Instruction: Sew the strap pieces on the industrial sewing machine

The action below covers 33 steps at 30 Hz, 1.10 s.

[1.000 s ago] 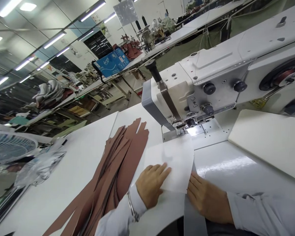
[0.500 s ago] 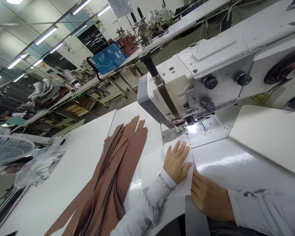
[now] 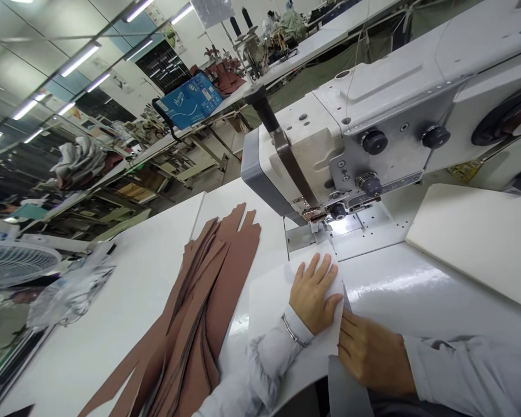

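Observation:
My left hand (image 3: 313, 294) lies flat with its fingers spread on a white sheet of material (image 3: 267, 301), just in front of the presser foot (image 3: 315, 217) of a white sewing machine (image 3: 373, 127). Beside the sheet's right edge rests my right hand (image 3: 371, 353), its fingers stretched out against that edge at the table front. Both sleeves are pale grey, and a thin bracelet shows on the left wrist.
A pile of long brown cut strips (image 3: 204, 313) lies left of the sheet. A cream board (image 3: 473, 243) lies to the right by the machine. At far left are crumpled clear plastic (image 3: 69, 295) and a fan (image 3: 13, 266). More work tables stand behind.
My left hand slid forward over the white sheet, from its near edge up toward the presser foot. The right hand stayed by the sheet's right edge.

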Available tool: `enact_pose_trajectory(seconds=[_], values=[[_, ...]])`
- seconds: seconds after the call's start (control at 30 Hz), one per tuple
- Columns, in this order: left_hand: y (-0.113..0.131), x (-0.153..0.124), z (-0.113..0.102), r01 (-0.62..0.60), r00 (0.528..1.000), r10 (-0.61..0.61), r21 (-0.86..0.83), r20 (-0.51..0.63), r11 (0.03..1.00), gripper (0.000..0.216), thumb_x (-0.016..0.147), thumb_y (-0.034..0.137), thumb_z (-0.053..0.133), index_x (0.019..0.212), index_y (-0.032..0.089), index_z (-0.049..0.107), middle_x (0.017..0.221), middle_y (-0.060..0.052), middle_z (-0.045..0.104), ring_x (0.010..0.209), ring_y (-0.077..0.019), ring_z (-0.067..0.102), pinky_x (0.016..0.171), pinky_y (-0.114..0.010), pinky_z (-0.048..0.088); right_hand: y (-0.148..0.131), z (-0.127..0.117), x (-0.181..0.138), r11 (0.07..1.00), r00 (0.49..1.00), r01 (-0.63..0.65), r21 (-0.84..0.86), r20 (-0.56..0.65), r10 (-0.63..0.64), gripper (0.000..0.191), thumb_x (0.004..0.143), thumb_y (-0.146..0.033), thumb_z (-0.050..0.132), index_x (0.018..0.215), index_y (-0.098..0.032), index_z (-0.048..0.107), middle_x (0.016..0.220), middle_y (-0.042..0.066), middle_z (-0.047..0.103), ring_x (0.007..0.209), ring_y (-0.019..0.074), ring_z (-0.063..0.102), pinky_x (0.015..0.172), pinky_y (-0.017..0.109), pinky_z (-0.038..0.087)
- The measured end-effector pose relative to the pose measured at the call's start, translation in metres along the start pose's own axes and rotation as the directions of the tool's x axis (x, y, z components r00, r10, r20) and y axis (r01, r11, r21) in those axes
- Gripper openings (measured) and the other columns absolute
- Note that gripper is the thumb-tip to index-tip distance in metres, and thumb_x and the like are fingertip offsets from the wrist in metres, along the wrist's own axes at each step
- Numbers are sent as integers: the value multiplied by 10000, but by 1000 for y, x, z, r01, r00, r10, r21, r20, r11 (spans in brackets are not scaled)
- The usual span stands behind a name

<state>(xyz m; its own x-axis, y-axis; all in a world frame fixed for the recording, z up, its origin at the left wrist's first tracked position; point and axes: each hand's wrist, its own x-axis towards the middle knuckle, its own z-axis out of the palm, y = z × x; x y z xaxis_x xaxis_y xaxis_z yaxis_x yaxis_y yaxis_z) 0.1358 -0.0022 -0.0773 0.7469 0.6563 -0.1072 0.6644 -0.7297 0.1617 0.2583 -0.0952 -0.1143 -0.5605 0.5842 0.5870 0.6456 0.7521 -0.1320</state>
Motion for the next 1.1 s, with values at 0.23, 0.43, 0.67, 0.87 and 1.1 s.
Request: enact_pose_trajectory(seconds=[0.23, 0.43, 0.67, 0.87, 1.1], values=[[0, 0, 1, -12, 1000, 13, 11, -19, 1000, 492, 854, 360, 447, 1294, 141, 424, 1435, -108, 329, 1339, -327, 234, 1022, -553, 291, 0, 0, 1, 1000, 1000, -18, 11, 5, 18, 164, 769, -64, 471, 736, -89, 630, 750, 103, 631, 760, 229, 581, 929, 432, 377], [-6, 3, 1, -68, 995, 68, 3, -73, 998, 492, 832, 392, 467, 1251, 135, 470, 1406, -127, 378, 1304, -339, 293, 981, -539, 338, -1, 0, -1, 1000, 1000, -3, 4, 30, 2, 156, 778, -73, 472, 772, -101, 625, 795, 113, 638, 811, 243, 582, 961, 462, 343], [-9, 3, -2, -84, 994, 82, -28, -66, 996, 479, 804, 387, 494, 1226, 160, 489, 1390, -114, 403, 1296, -328, 299, 969, -526, 339, -1, 0, 0, 1000, 1000, -13, 12, 18, 13, 175, 780, -65, 455, 789, -92, 628, 815, 112, 638, 838, 246, 582, 976, 448, 341], [-13, 11, -6, -41, 999, 42, -61, 6, 997, 671, 717, 465, 607, 1274, 144, 416, 1434, -130, 326, 1263, -309, 333, 959, -489, 351, -2, -1, 1, 999, 999, -27, 24, 26, 26, 167, 784, -59, 462, 782, -94, 625, 818, 116, 637, 837, 235, 587, 964, 440, 362], [-20, 19, -20, -89, 991, 86, 33, 102, 995, 751, 696, 537, 630, 1299, 162, 387, 1449, -112, 303, 1302, -326, 270, 1061, -568, 157, -2, 2, -2, 1000, 998, -25, 7, 49, 24, 190, 807, -90, 474, 918, -70, 626, 965, 145, 633, 976, 272, 563, 984, 449, 360]])
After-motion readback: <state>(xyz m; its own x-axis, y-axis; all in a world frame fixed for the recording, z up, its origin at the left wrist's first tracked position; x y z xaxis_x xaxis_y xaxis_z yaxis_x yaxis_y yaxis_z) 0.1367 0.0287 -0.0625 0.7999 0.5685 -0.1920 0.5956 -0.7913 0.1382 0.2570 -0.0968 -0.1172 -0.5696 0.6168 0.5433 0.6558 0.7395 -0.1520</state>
